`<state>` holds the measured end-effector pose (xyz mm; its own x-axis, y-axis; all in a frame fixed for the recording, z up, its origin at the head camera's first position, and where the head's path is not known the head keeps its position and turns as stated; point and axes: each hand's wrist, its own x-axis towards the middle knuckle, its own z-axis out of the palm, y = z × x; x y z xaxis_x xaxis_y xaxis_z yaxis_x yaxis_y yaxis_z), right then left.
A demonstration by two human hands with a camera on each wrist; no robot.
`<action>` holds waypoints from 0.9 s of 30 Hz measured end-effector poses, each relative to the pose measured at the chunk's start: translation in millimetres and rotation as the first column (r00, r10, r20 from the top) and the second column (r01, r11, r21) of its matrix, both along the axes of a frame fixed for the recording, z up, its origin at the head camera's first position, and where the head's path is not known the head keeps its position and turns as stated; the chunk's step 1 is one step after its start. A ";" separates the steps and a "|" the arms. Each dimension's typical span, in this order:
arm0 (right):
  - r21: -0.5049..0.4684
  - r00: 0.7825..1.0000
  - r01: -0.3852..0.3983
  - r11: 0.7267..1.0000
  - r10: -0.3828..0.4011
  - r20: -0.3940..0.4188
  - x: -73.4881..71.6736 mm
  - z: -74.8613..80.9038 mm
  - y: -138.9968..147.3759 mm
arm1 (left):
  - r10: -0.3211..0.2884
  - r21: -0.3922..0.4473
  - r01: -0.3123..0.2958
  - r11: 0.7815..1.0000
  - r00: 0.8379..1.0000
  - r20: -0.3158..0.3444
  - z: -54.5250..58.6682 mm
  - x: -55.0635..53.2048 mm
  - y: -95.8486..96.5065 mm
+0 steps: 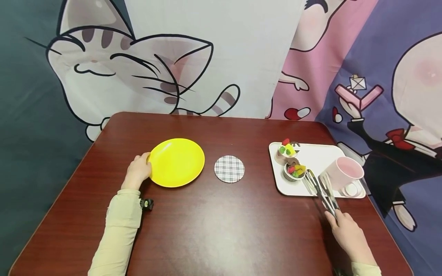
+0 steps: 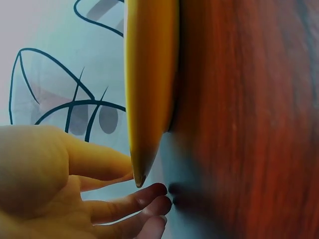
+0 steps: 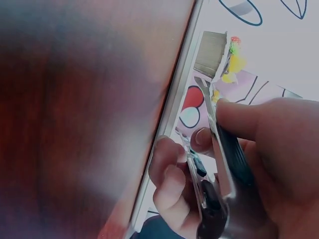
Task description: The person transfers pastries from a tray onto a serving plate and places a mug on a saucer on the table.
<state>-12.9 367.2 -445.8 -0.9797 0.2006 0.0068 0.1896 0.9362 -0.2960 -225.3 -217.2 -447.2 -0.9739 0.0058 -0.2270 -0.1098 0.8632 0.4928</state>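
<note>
My left hand (image 1: 137, 170) pinches the left rim of a round yellow plate (image 1: 177, 163), which lies on the table. In the left wrist view the thumb is on the upper side of the plate (image 2: 149, 74), with fingertips by its underside. My right hand (image 1: 350, 232) grips metal tongs (image 1: 324, 193) with dark handle grips. Their tips reach over a white tray (image 1: 319, 151), between a pink mug (image 1: 342, 170) and the nearer of two small fruit-topped cups. That nearer cup (image 1: 293, 171) and the farther cup (image 1: 287, 150) stand on the tray's left part.
A round checked coaster (image 1: 229, 169) lies on the brown table (image 1: 221, 234) between plate and tray. Beside the mug's base is a small white round thing (image 1: 350, 189). A cartoon-printed cloth (image 1: 248, 57) hangs behind the table.
</note>
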 end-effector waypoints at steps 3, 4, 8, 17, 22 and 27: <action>-0.014 1.000 0.016 1.000 -0.015 0.018 6.5 1.5 -0.9 | -0.009 0.010 0.009 1.000 1.000 0.007 -1.4 0.0 1.0; -0.017 1.000 0.021 1.000 -0.020 0.019 8.9 2.4 -1.6 | -0.010 0.012 0.010 1.000 1.000 0.008 -1.7 -0.1 1.1; -0.022 1.000 0.022 1.000 -0.022 0.013 18.3 7.9 -4.3 | -0.005 0.014 0.005 1.000 1.000 0.008 -2.5 0.0 0.9; -0.022 0.996 -0.001 1.000 0.003 0.084 31.9 22.2 -8.5 | -0.016 0.039 0.014 0.999 0.999 0.045 -1.3 1.3 -1.7; -0.018 0.992 -0.017 1.000 0.019 0.122 33.7 27.9 -19.2 | -0.021 0.055 0.019 0.998 0.998 0.051 -2.2 2.2 -0.9; -0.020 0.996 -0.046 0.999 0.048 0.070 28.3 26.9 -34.2 | -0.023 0.072 0.018 0.997 0.998 0.062 -3.5 1.1 -0.9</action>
<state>15.4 333.0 -418.9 -0.9859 0.1537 -0.0661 0.1665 0.9392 -0.3002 -224.2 -218.1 -450.7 -0.9574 0.0437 -0.2855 -0.1249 0.8286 0.5458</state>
